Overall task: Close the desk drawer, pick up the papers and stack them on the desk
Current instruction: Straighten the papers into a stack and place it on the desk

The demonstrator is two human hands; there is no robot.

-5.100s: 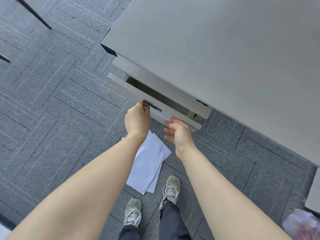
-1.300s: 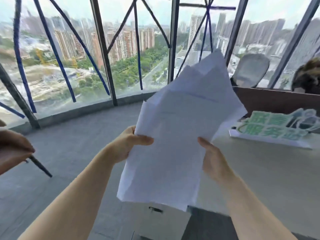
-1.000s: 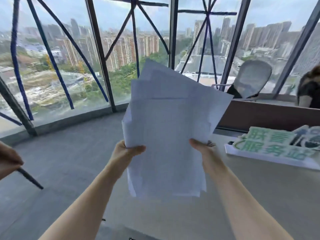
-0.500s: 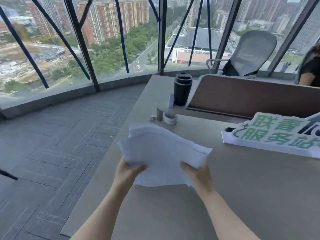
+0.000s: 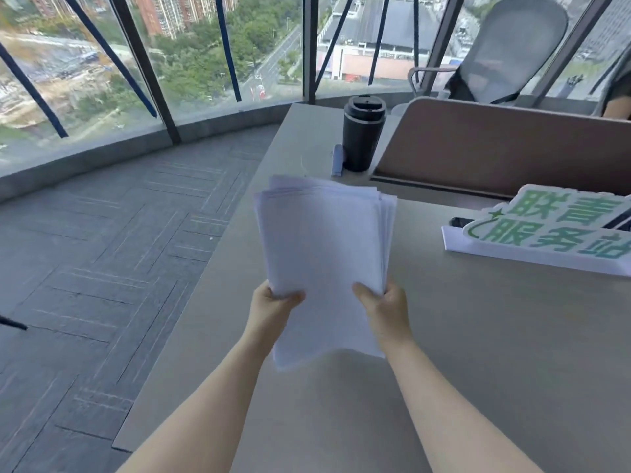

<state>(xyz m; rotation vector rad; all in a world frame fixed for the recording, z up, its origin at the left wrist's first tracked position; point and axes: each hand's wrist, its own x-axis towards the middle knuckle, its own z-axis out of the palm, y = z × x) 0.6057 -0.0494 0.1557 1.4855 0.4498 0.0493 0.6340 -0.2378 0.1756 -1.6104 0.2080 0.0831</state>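
A sheaf of white papers [image 5: 324, 247] is held over the grey desk [image 5: 478, 353], its sheets roughly squared with edges fanned a little at the top and right. My left hand [image 5: 271, 307] grips the lower left edge, thumb on top. My right hand [image 5: 386, 307] grips the lower right edge the same way. The bottom edge of the papers hangs near the desk surface; I cannot tell whether it touches. The desk drawer is out of view.
A black travel mug [image 5: 362, 133] and a small pale object [image 5: 337, 160] stand at the desk's far end. A brown partition [image 5: 495, 148] and a white-and-green sign [image 5: 546, 230] lie to the right. Grey carpet [image 5: 102, 268], an office chair [image 5: 512, 49] and windows lie beyond.
The papers came down from in front of the window to just over the desk. Their splayed sheets have been drawn into a squarer stack. The view tilted down toward the desk.
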